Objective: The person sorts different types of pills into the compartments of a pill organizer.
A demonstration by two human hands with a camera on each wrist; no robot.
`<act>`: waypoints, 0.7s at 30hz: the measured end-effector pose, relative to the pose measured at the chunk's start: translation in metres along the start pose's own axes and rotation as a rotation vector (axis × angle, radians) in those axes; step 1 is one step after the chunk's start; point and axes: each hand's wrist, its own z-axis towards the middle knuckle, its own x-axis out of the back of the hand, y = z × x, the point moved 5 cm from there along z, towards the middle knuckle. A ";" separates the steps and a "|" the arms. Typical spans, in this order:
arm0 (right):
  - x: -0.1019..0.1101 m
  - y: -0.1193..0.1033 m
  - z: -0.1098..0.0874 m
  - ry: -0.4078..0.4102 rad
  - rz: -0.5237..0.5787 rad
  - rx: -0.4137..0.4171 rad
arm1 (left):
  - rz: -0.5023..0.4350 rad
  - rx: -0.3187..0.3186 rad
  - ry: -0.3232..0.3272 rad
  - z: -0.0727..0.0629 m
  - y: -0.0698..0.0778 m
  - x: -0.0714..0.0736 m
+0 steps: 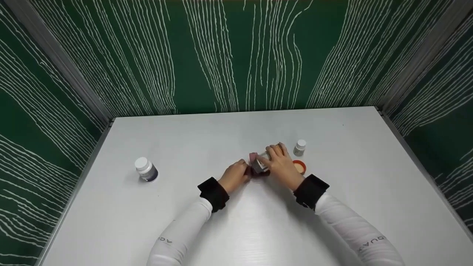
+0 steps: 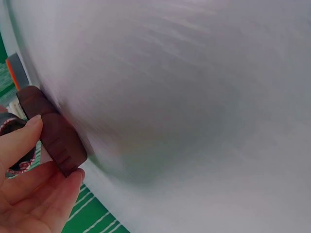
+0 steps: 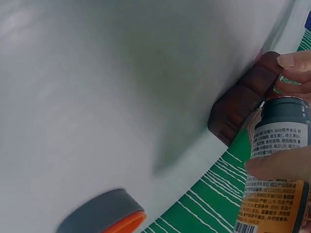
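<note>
My left hand pinches a small dark reddish-brown case with rounded, lobed sides, its thumb and fingertips at one end. In my right hand is a supplement bottle with a dark grey neck and a white and orange label. The bottle is tipped over, its uncapped mouth pointing at the case and close beside it. A pink piece shows between the hands in the head view. Next to my right hand lies a grey screw cap with its orange inside facing up.
A small white-capped bottle stands just beyond my right hand. Farther left on the white table is a larger bottle with a white cap and dark body. Green walls with white lines enclose the table's back and sides.
</note>
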 end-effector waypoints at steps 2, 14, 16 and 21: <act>0.000 0.004 -0.003 -0.006 0.044 -0.039 | -0.004 0.011 -0.003 0.001 0.000 -0.001; 0.013 0.021 -0.025 -0.071 0.778 -0.438 | -0.041 0.007 0.020 -0.002 -0.002 0.000; 0.016 0.017 -0.027 -0.093 0.916 -0.468 | -0.103 -0.009 0.031 -0.005 0.002 0.006; 0.016 0.002 -0.033 -0.202 1.127 -0.478 | -0.353 -0.089 0.024 -0.012 0.018 0.014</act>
